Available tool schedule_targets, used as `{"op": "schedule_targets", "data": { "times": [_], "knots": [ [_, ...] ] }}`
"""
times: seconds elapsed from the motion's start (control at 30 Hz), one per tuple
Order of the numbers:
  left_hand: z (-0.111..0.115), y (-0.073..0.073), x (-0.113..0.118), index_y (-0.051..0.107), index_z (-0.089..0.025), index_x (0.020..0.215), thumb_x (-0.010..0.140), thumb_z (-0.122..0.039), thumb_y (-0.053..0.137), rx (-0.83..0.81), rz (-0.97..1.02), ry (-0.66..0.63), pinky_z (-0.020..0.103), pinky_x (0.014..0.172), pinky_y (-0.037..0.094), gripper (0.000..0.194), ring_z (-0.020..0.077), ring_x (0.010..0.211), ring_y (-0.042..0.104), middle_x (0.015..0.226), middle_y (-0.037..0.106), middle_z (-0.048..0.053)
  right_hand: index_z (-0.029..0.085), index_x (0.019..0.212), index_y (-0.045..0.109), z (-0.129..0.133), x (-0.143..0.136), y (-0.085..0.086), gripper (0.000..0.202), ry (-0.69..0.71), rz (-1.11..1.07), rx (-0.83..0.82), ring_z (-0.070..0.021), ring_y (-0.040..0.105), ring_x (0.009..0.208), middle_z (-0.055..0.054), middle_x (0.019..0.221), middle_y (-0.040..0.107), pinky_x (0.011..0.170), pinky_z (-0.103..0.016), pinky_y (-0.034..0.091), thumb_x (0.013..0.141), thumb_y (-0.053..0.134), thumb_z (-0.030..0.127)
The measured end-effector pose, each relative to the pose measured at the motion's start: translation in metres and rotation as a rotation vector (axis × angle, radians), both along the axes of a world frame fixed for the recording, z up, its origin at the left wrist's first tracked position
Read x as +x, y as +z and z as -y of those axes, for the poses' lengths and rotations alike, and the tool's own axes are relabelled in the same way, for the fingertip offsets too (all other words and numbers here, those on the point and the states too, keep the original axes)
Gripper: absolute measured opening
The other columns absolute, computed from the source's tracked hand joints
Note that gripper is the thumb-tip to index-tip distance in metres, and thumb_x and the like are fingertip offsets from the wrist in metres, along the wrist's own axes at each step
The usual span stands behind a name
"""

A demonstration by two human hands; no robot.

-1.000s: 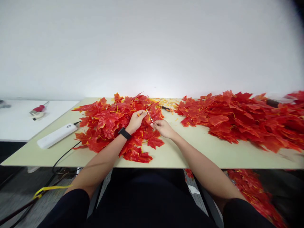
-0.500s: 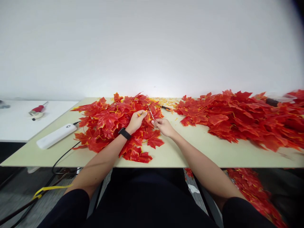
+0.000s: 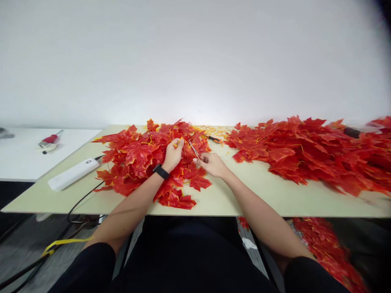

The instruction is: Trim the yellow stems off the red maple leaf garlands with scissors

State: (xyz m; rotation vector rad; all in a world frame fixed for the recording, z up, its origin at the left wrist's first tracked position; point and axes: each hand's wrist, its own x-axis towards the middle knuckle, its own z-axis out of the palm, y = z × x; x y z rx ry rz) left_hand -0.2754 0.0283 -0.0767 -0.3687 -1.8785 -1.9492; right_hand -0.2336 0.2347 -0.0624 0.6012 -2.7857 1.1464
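Observation:
My right hand (image 3: 214, 165) grips a pair of small metal scissors (image 3: 194, 151), fingers in the handles. Their blades are parted and point up and left toward my left hand. My left hand (image 3: 173, 155) is closed in a pinch, with a bit of yellow stem (image 3: 175, 145) showing at the fingertips. Beneath and around both hands spreads a heap of red artificial maple leaves (image 3: 139, 154) with yellow edges and stems. A black watch is on my left wrist.
Orange-and-black handled pliers or cutters (image 3: 214, 139) lie behind the hands, beside yellow scraps (image 3: 210, 131). To the right stretches a larger leaf pile (image 3: 305, 150). A white power bank-like device (image 3: 73, 174) with a cable lies left. A small red-and-white figure (image 3: 50, 142) rests on the white table.
My left hand has drawn slightly left and turned more upright, away from the scissors. The scissor blades have opened in my right hand.

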Motion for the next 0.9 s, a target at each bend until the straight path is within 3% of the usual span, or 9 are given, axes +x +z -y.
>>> {"op": "schedule_targets", "data": {
  "times": [0.27, 0.57, 0.9],
  "knots": [
    [0.001, -0.001, 0.000, 0.047, -0.019, 0.073, 0.094, -0.064, 0.063, 0.003, 0.001, 0.006, 0.026, 0.066, 0.036, 0.052, 0.0112, 0.064, 0.038, 0.068, 0.043, -0.003, 0.019, 0.066, 0.048, 0.000, 0.000, -0.003, 0.060, 0.018, -0.026, 0.032, -0.0117, 0.041, 0.055, 0.000, 0.058, 0.053, 0.058, -0.029, 0.028, 0.089, 0.060, 0.073],
    [-0.003, 0.003, 0.005, 0.049, -0.020, 0.072, 0.093, -0.064, 0.064, -0.002, -0.017, 0.021, 0.027, 0.064, 0.034, 0.051, 0.0118, 0.063, 0.037, 0.067, 0.042, -0.003, 0.019, 0.068, 0.053, 0.002, -0.001, -0.007, 0.061, 0.056, -0.010, -0.010, -0.0120, 0.042, 0.056, -0.001, 0.062, 0.056, 0.058, -0.029, 0.030, 0.090, 0.058, 0.075],
    [-0.008, 0.004, 0.010, 0.050, -0.020, 0.074, 0.097, -0.055, 0.063, -0.015, -0.002, 0.077, 0.028, 0.064, 0.033, 0.044, 0.0120, 0.062, 0.037, 0.066, 0.042, -0.003, 0.018, 0.067, 0.053, 0.005, 0.000, -0.006, 0.059, 0.059, 0.035, -0.035, -0.0111, 0.038, 0.056, 0.001, 0.060, 0.050, 0.057, -0.029, 0.029, 0.090, 0.058, 0.072]
  ]
}}
